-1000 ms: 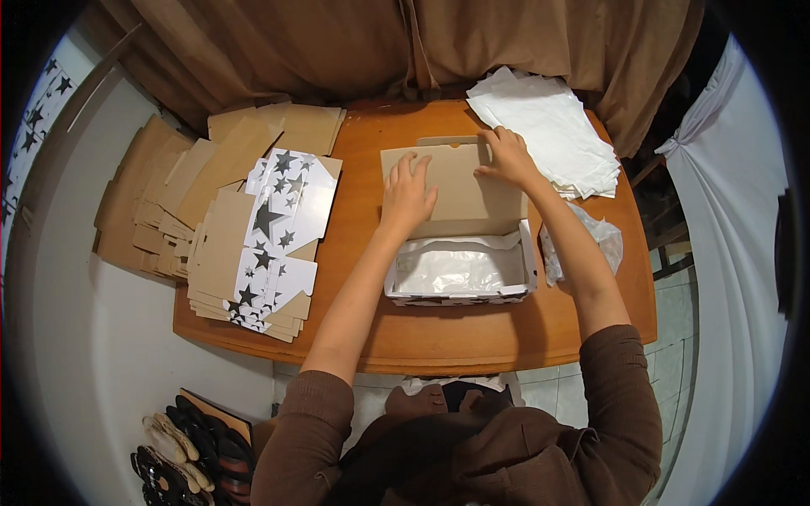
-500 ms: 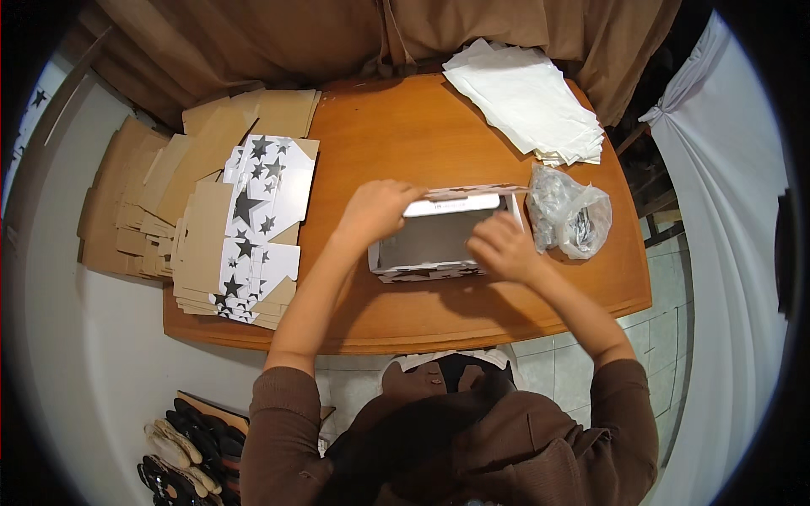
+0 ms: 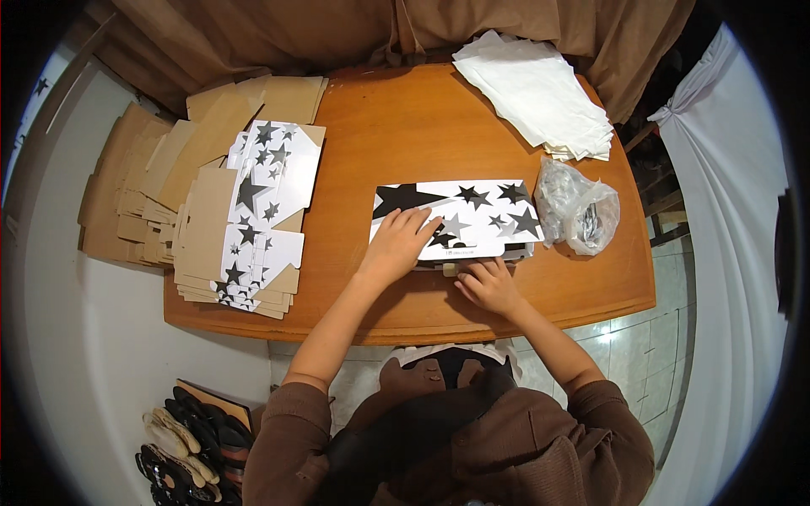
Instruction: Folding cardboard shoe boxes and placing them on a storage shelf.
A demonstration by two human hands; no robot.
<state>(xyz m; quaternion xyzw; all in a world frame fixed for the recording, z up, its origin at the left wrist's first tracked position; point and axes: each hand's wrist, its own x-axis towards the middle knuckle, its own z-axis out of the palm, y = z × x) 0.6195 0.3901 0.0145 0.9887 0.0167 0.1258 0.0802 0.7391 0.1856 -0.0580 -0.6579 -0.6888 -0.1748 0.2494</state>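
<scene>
A white cardboard box (image 3: 485, 215) printed with black and grey stars lies in the middle of the table, its lid folded down over the top. On the lid's left part rests my left hand (image 3: 396, 246), fingers stretched out and lying flat. My right hand (image 3: 489, 285) is at the box's near side, its bent fingers gripping the front edge beside the lid's flap. Some of its fingertips are hidden under that flap. Just right of the box sits a clear plastic bag (image 3: 582, 211) with greyish contents that I cannot make out.
Flat star-printed box blanks (image 3: 261, 211) lie on the table's left side, beside stacked brown cardboard sheets (image 3: 139, 190). White paper sheets (image 3: 536, 97) are piled at the far right. Brown curtains (image 3: 329, 34) hang behind the wooden table (image 3: 380, 118). Several shoes (image 3: 194, 443) lie at lower left.
The box's lid has swung down toward me and now covers the opening. My left hand has moved onto the lid, and my right hand has come down to the front edge.
</scene>
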